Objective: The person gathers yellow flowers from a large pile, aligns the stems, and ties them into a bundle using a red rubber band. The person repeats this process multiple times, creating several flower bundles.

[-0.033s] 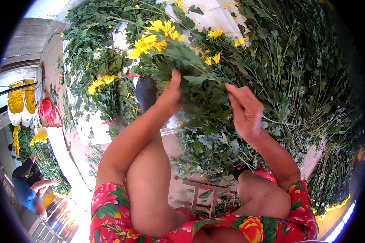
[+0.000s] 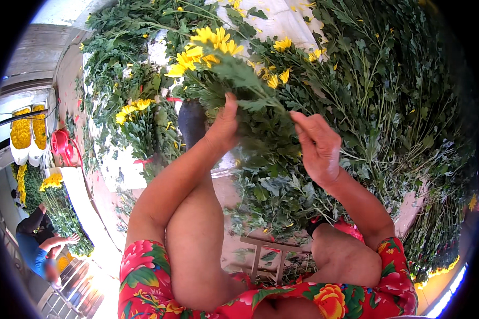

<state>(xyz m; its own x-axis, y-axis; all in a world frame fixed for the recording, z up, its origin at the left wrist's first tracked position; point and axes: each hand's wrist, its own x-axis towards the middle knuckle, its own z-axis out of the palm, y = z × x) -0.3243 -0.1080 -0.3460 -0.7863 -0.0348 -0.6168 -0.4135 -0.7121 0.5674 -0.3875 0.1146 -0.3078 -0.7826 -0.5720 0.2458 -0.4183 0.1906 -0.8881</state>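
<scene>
Leafy stem (image 2: 258, 88) | pinched by right fingers (image 2: 305, 123), leaning left | left fingers (image 2: 229, 108): cannot tell

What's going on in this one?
A person in red floral clothing is handling yellow flowers. The left hand holds a bunch of yellow flowers, while the right hand pinches a leafy stem that slants up toward the bunch's blooms. A large spread of green stems lies to the right, and a smaller yellow-flowered bunch lies to the left. Off at the far left, another person has their hands at more greenery.
</scene>
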